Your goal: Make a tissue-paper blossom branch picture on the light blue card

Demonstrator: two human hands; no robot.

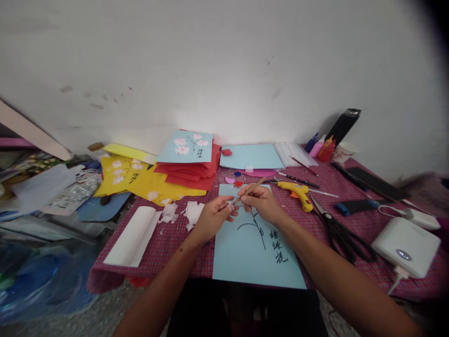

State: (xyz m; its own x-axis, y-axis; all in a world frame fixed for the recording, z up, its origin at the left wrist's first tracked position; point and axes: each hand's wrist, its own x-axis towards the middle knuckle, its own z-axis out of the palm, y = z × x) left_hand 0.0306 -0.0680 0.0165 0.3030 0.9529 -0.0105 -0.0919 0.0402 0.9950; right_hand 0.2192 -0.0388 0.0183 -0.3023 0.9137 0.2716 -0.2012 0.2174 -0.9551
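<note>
My left hand (217, 213) pinches a small scrap of thin white paper (230, 204) between thumb and fingers. A slim wooden stick (257, 184) is held in my right hand (261, 202), its lower end close to that scrap. Both hands are above a light blue sheet (238, 257) that bears painted dark branches and black written characters. Torn white paper pieces (192, 213) lie on the cloth left of my left hand. Beyond my hands are small paint dabs in red, pink and blue (237, 174).
A folded white sheet (129, 236) lies at left, near yellow sheets (157, 185) and a red stack (196, 175) topped by a flower picture (187, 146). At right are a yellow glue gun (296, 193), black scissors (345, 234), a white box (407, 245) and paint bottles (327, 149).
</note>
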